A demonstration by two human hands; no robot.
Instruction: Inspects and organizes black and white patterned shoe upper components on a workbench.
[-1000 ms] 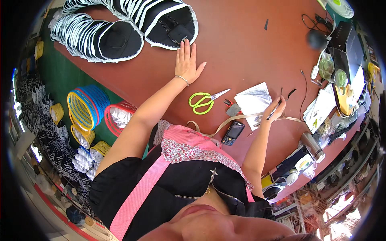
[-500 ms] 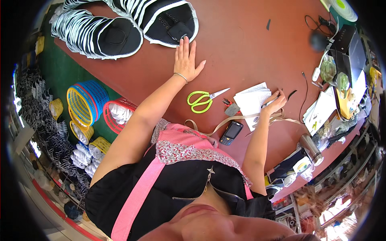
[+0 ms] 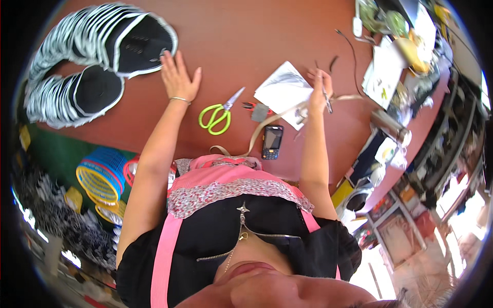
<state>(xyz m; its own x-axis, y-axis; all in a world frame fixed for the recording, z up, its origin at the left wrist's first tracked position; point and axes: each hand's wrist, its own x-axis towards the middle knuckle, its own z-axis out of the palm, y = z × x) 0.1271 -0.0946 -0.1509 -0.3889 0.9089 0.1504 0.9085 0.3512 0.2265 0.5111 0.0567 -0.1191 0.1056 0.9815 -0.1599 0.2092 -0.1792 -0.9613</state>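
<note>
My left hand [image 3: 179, 79] lies flat with its fingers spread, the fingertips on the near edge of a row of black shoe uppers [image 3: 141, 43] with white edging. A second, shorter-looking row [image 3: 100, 90] curves round beside it. My right hand [image 3: 319, 82] is closed around a pen [image 3: 327, 101], whose lower end slants toward me. It is at the right edge of some white papers [image 3: 280, 92]. Between my hands lie green-handled scissors [image 3: 215, 118], red-handled snips [image 3: 248, 107], a small grey piece [image 3: 261, 112] and a black handheld keypad device [image 3: 272, 142].
A beige strap [image 3: 257, 132] runs across the red-brown table [image 3: 231, 46]. At the right are a black cable [image 3: 354, 61], more papers [image 3: 382, 72] and a metal flask [image 3: 387, 123]. Blue and yellow baskets [image 3: 100, 177] stand below the table's left side.
The whole view has swung, so the table things sit further left. My right hand has moved off the papers' middle to their edge, and the pen has turned. My left hand stays at the uppers.
</note>
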